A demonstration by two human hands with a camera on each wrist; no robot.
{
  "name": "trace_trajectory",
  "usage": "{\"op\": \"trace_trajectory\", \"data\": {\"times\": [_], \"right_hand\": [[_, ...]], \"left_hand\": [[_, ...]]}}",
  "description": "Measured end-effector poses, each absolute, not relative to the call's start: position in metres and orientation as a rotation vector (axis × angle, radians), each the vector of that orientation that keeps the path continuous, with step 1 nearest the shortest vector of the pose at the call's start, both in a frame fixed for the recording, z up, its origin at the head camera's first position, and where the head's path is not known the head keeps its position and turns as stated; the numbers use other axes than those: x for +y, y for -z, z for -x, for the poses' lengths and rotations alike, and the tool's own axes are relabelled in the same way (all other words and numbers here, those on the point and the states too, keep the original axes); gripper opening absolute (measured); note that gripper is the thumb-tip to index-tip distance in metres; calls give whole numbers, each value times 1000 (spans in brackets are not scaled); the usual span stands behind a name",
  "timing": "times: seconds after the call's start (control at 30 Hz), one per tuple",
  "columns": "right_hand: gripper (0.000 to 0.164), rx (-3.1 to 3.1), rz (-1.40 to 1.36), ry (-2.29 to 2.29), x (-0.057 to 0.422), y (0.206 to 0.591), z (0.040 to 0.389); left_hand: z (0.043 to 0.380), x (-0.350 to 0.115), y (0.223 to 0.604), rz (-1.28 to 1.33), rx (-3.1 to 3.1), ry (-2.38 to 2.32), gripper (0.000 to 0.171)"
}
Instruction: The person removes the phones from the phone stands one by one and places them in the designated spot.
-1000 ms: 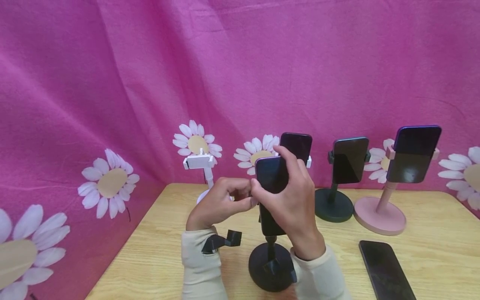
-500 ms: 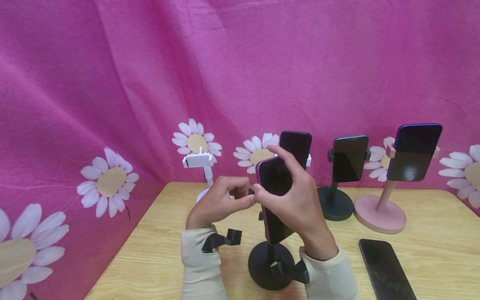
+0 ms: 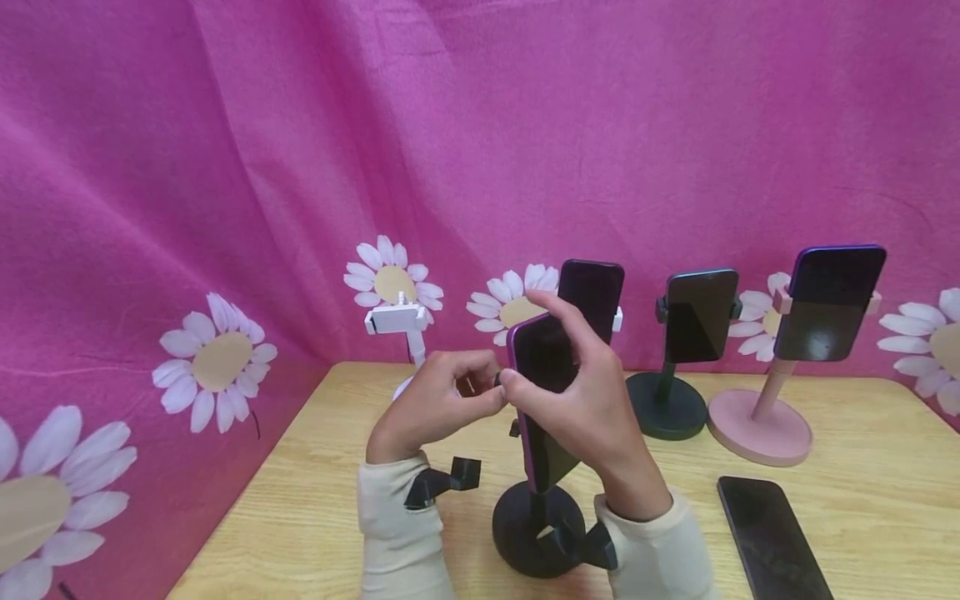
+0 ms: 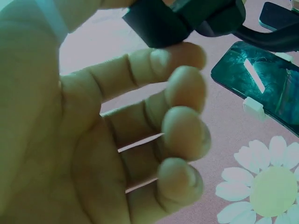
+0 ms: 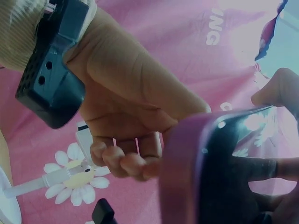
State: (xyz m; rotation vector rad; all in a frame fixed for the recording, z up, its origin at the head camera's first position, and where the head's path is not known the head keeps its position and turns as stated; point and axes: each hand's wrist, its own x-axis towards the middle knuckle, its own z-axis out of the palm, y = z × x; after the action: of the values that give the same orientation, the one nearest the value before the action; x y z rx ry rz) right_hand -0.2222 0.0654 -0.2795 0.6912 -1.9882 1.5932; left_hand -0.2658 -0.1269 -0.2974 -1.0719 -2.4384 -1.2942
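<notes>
A phone with a purple edge [image 3: 538,354] stands tilted at the middle of the head view. My right hand [image 3: 600,408] grips it, thumb at its left edge and index finger reaching over the upper screen. Below it is the round base of a black phone stand [image 3: 517,542]. My left hand [image 3: 435,408] pinches a small black part [image 4: 159,21] of the stand's holder between thumb and index finger, its other fingers curled loosely. The right wrist view shows the purple edge [image 5: 180,177] close up. How the phone sits against the holder is hidden.
Behind are a white stand [image 3: 397,319] without a phone, a phone [image 3: 592,287] on a white holder, and phones on a dark green stand [image 3: 667,408] and a pink stand [image 3: 761,429]. Another phone [image 3: 772,537] lies flat on the wooden table [image 3: 300,517] at front right.
The phone in my right hand has turned and tilted, so its purple left edge shows. My right wrist has shifted slightly right and down. My left hand keeps its pinch, nearly still.
</notes>
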Motion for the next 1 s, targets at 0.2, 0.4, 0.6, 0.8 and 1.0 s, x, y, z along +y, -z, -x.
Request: {"op": "trace_trajectory", "data": {"times": [0.2,0.4,0.6,0.8,1.0], "right_hand": [[71,-1996,-688,-1578,64,280,222],[72,-2028,-688,-1500,62,281,222],[77,-2015,-724,-1417,60,280,221],[78,-1993,-759,-1375,58,278,217],[77,-1975,-779,-1378,58,274,212]], "left_hand": [[263,-128,295,1045,-2508,1267,4],[262,-130,294,1073,-2511,1258,5],[260,-131,292,1070,-2514,1250,4],[260,-132,292,1067,-2510,1254,9],[260,-132,291,1065,-2503,1257,10]]}}
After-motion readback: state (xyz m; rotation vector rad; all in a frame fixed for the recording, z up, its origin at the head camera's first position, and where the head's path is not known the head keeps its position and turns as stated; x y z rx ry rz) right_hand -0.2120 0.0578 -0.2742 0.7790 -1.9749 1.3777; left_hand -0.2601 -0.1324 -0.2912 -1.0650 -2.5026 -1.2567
